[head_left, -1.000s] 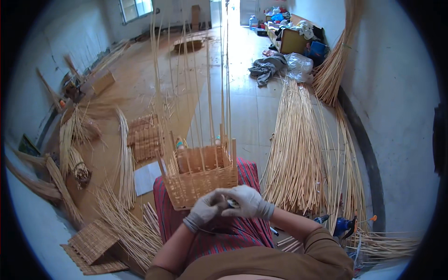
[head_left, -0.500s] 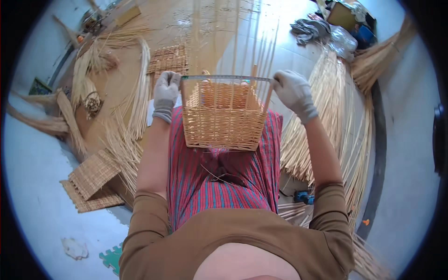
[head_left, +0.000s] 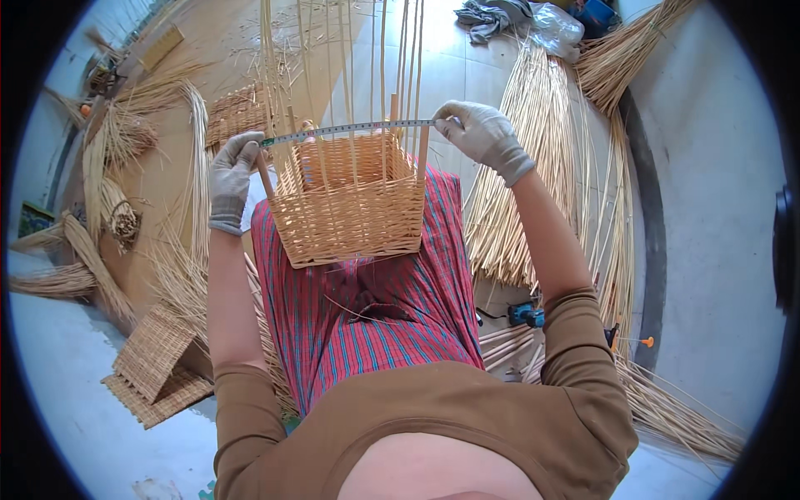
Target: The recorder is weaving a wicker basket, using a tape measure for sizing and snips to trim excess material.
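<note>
An unfinished wicker basket (head_left: 350, 218) rests on my lap, its upright stakes (head_left: 382, 62) rising well above the woven wall. A thin measuring tape (head_left: 354, 127) is stretched across it above the weave, between the near corner posts. My left hand (head_left: 232, 179), in a pale work glove, pinches one end of the tape by the left post. At the right post my gloved right hand (head_left: 483, 137) grips the other end, fingers closed. A striped red cloth (head_left: 375, 350) covers my legs under the basket.
Long bundles of pale cane (head_left: 521, 175) lie on the floor to the right, beside a blue power tool (head_left: 525, 314). More loose strips (head_left: 179, 258) and woven panels (head_left: 158, 354) lie at the left. Grey cloth (head_left: 492, 18) sits at the far right.
The view has shifted, so the scene sits further left and the basket looks slightly turned. Both hands still hold the tape taut across the basket.
</note>
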`<state>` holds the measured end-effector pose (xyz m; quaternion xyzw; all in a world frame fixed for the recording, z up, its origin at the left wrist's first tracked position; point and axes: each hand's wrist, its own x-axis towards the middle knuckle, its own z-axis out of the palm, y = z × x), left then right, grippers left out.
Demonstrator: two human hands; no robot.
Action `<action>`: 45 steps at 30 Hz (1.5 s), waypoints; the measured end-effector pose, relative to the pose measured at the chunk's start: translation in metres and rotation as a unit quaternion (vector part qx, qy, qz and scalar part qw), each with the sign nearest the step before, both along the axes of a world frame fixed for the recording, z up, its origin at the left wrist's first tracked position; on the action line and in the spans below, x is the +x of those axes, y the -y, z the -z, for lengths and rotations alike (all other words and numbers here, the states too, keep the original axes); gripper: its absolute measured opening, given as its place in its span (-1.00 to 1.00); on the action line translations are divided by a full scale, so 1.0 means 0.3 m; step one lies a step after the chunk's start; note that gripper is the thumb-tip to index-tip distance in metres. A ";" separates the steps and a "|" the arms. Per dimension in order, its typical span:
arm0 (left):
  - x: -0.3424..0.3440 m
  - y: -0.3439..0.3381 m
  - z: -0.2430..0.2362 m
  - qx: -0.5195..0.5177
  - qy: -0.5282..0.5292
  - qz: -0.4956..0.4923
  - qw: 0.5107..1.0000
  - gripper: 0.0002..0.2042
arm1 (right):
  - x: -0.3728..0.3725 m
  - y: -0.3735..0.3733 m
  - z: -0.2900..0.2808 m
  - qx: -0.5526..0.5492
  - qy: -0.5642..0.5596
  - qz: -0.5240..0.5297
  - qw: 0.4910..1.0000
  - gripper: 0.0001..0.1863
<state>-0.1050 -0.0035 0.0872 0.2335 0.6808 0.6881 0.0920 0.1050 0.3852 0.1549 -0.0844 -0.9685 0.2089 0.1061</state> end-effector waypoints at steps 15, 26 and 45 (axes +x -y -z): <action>0.015 -0.010 0.003 -0.007 -0.003 -0.023 1.000 -0.80 | 0.015 0.011 0.019 -0.050 -0.038 -0.057 0.996 -0.68; 0.103 -0.013 0.048 0.140 0.131 0.039 0.981 -0.38 | 0.168 0.167 0.160 -0.110 -0.042 -0.003 0.993 -0.59; 0.821 -0.296 -0.181 0.130 -0.058 0.033 0.989 -0.75 | -0.034 -0.007 0.131 -0.348 -0.393 0.180 0.832 -0.62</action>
